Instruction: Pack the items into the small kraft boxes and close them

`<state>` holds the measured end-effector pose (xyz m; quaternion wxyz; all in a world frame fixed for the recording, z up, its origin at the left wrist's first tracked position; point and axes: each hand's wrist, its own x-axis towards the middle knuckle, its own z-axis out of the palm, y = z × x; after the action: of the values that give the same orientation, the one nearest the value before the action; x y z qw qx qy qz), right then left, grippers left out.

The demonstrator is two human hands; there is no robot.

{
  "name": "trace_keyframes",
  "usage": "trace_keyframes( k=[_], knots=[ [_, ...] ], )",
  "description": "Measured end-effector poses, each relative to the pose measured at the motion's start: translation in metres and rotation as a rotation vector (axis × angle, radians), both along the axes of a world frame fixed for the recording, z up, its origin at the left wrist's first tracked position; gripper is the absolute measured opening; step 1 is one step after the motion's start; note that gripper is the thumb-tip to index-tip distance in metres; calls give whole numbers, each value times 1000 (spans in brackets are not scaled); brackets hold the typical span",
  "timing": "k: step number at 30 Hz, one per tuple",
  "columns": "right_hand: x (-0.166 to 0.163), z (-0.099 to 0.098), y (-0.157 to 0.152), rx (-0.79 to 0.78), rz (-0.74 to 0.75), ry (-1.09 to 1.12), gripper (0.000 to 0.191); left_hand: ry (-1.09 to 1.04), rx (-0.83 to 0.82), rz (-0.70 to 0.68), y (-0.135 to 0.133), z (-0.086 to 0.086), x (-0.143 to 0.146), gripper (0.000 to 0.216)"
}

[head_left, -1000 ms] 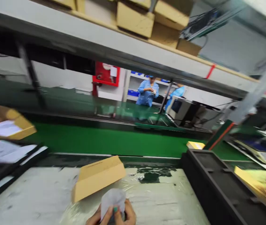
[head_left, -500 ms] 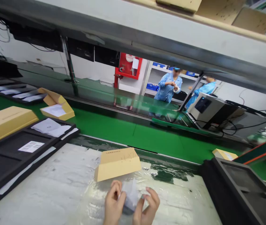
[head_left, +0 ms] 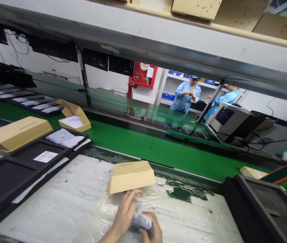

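Both of my hands are at the bottom middle, together on a small white packet [head_left: 141,220]. My left hand [head_left: 124,213] wraps over the packet's left side, and its fingertips reach up to the near edge of a tan cardboard box [head_left: 130,176]. My right hand [head_left: 153,229] pinches the packet from the right. The box stands just beyond my hands on the plastic-covered white worktop [head_left: 57,206], with its lid raised toward me.
A black foam tray [head_left: 19,165] holding white slips lies at left, another black tray [head_left: 265,209] at right. Behind runs a green conveyor belt [head_left: 158,148] carrying an open tan box [head_left: 74,119]. A closed tan box [head_left: 14,132] rests far left. Two people in blue coats stand beyond.
The view swung left and down, then steadied. My hands closed tighter around the white packet and moved up to the box's near edge.
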<state>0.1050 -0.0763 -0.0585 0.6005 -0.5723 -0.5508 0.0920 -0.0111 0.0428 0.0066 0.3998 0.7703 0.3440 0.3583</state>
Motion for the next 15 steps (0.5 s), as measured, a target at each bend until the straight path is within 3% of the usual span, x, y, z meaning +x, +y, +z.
trace_keyframes(
  k=[2, 4, 8, 11, 15],
  knots=[
    [5, 0, 3, -53, 75, 87, 35, 206, 182, -5, 30, 2, -13, 28],
    [11, 8, 5, -65, 110, 52, 31, 283, 281, 13, 64, 7, -24, 33],
    [22, 48, 27, 12, 103, -298, 38, 239, 359, 1, 123, 25, -28, 45],
    [26, 85, 69, 9, 35, -558, 51, 184, 376, -90, 150, 31, -23, 65],
    [23, 108, 139, -224, 13, -875, 50, 102, 307, -196, 172, 15, -30, 72]
  ],
)
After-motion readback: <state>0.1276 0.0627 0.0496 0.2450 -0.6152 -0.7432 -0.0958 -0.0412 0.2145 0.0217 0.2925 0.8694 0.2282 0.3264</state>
